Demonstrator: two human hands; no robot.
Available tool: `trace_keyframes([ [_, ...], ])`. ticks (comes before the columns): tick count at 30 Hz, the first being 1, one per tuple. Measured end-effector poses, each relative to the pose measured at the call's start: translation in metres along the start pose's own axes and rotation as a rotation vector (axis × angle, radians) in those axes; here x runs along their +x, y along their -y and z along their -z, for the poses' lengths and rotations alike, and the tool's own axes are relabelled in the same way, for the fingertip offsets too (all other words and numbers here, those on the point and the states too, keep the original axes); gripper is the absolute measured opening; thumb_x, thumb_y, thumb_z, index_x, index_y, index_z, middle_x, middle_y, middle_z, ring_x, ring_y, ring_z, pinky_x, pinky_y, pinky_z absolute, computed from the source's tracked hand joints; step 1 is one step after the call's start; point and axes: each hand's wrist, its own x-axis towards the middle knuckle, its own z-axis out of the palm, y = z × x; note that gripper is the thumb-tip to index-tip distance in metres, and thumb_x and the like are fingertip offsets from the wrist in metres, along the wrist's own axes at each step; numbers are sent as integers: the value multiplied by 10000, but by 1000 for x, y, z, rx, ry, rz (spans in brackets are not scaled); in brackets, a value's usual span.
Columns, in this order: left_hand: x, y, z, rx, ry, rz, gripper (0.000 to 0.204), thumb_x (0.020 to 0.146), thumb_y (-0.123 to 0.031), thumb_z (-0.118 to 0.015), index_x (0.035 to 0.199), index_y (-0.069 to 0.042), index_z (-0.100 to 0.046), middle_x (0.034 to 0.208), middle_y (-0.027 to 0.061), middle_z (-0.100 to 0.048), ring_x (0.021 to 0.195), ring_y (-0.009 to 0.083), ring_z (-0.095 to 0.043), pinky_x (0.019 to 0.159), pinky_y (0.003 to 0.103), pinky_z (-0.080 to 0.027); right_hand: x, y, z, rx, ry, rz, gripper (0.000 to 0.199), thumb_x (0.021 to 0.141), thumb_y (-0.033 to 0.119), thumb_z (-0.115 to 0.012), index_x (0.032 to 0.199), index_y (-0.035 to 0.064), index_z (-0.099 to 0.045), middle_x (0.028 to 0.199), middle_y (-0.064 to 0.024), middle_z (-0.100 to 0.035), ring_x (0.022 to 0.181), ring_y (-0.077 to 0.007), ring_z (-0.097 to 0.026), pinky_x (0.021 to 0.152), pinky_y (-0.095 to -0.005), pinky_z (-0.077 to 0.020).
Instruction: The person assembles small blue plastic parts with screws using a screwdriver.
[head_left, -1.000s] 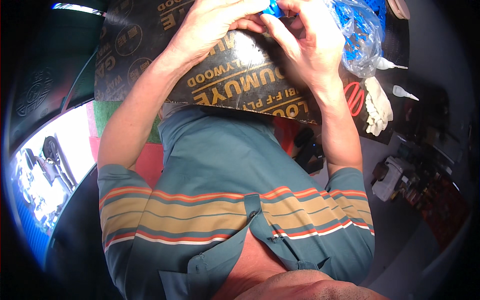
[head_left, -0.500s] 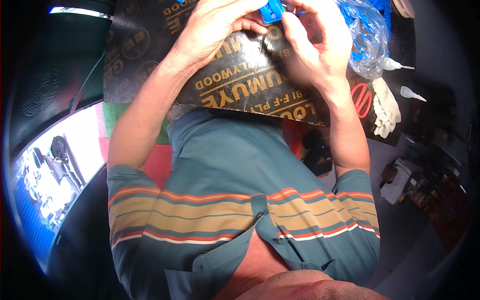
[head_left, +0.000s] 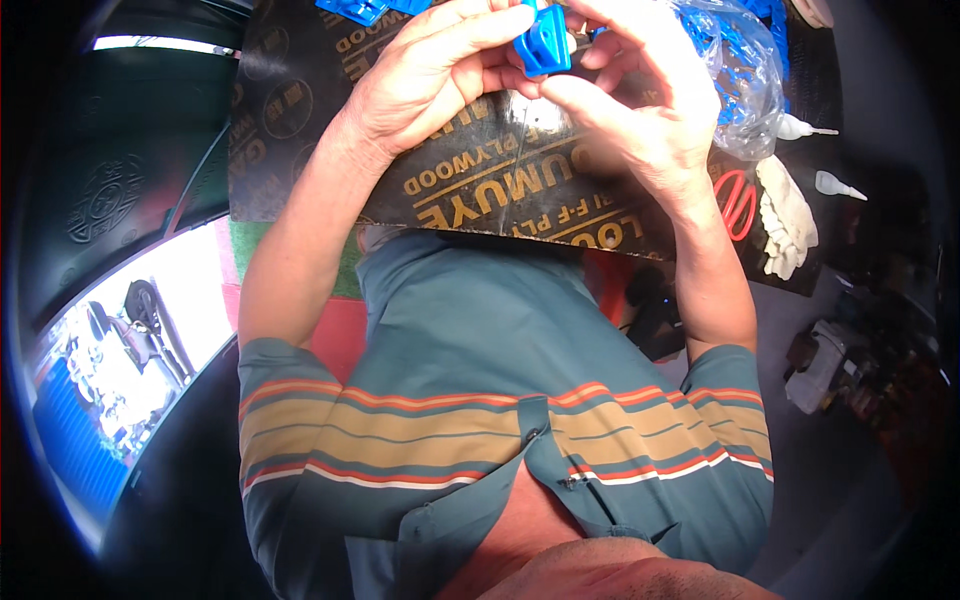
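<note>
Over the dark board, both hands meet around a small blue plastic part point(head_left: 545, 45) with raised edges and a recess. My left hand point(head_left: 425, 80) pinches it from the left, thumb on top and fingers curled behind. My right hand point(head_left: 655, 105) closes on it from the right, its thumb tip at the lower edge. Between the part and the right fingers shows a bit of something white, too small to name. Several more blue plastic pieces point(head_left: 365, 10) lie beyond my left hand, cut off by the upper edge.
On the black printed plywood board point(head_left: 300, 165), a clear plastic bag of blue pieces point(head_left: 740, 95) lies right of my right hand. Nearby are red-handled scissors point(head_left: 735, 205), a whitish glove point(head_left: 787, 220) and two small white nozzle bottles point(head_left: 793, 127). The board's front edge is at my lap.
The blue part has come slightly lower and is tilted so more of its face shows. Both hands moved down a little with it. The whole view has shifted slightly.
</note>
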Motion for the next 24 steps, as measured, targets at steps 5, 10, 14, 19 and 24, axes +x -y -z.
trace_keyframes([
  [5, 4, 7, 16, 9, 113, 39, 337, 1033, -187, -625, 1302, 15, -601, 1231, 149, -682, 1100, 246, -673, 965, 412, -552, 5, 5, 3, -184, 92, 106, 623, 745, 185, -921, 1310, 67, -686, 999, -50, -645, 756, -140, -585, 639, -276, -504],
  [10, 3, -2, -12, 73, 74, 21, 306, 1038, -158, -611, 1288, 18, -604, 1159, 137, -696, 1073, 232, -683, 914, 368, -577, 0, -12, -1, -318, 5, 307, 612, 740, 213, -922, 1285, 68, -686, 1022, -80, -674, 823, -193, -640, 689, -324, -527],
  [14, 5, 11, 9, 153, 17, -55, 284, 1035, -138, -609, 1274, 15, -614, 1129, 120, -698, 1037, 206, -690, 869, 334, -587, 4, 4, -1, -507, 32, 320, 591, 743, 215, -914, 1268, 77, -684, 1047, -103, -686, 940, -271, -675, 806, -393, -535],
  [19, 5, 11, 9, 201, -21, -82, 254, 1024, -125, -613, 1240, 7, -640, 1092, 103, -704, 931, 159, -692, 807, 297, -586, 2, 2, -4, -571, 30, 334, 605, 744, 201, -906, 1286, 75, -670, 1051, -107, -685, 955, -300, -665, 851, -414, -524],
  [24, 2, 8, 0, 317, -100, -152, 223, 1019, -120, -608, 1200, 0, -658, 1038, 85, -714, 880, 130, -685, 769, 258, -572, 3, 0, -7, -601, 46, 354, 612, 759, 195, -895, 1308, 71, -653, 1059, -109, -682, 930, -290, -667, 827, -415, -526],
])
